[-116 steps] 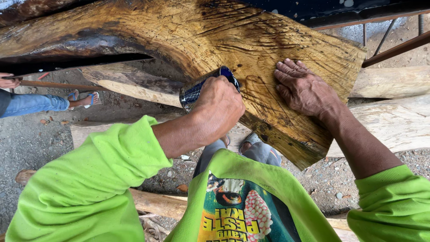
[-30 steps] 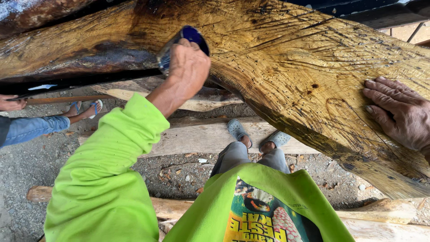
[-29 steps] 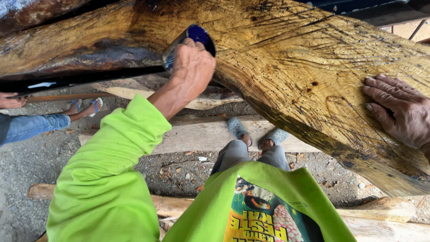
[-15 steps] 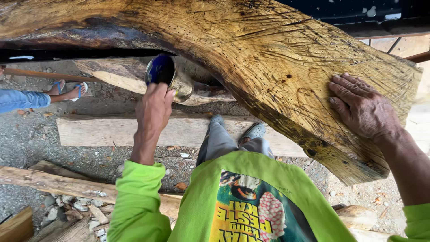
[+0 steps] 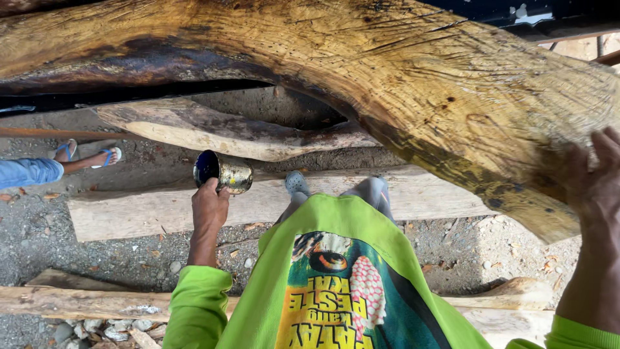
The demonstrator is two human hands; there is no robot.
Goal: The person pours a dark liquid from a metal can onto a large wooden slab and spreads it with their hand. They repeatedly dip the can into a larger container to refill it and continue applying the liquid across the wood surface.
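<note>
Metal, dented and brassy, made up the body of the small can (image 5: 223, 173) that the left hand (image 5: 209, 205) held up by the fingers, closed round its lower side. The can lay on its side, its long axis running nearly level from left to right, tilted slightly down toward the right; its dark blue end faced left and a little toward the camera, while the far end pointed toward the person's knees. Its wall looked textured and shiny, yellowish with grey patches. It hung in the air below the big curved log (image 5: 387, 84) and in front of a pale plank (image 5: 129, 213) lying on the gravel ground (image 5: 97, 258), well apart from the log's surface.

The right hand (image 5: 597, 187) lay spread against the lower right end of the log, fingers apart and pressed flat on the rough, yellow-brown wood, holding nothing. The log's long axis ran across the whole view, dark and charred on the left, golden and scored with fine lines on the right. Both arms wore bright green sleeves (image 5: 194, 310). At the left edge, another person's feet in blue sandals (image 5: 87, 155) rested on the ground.
</note>
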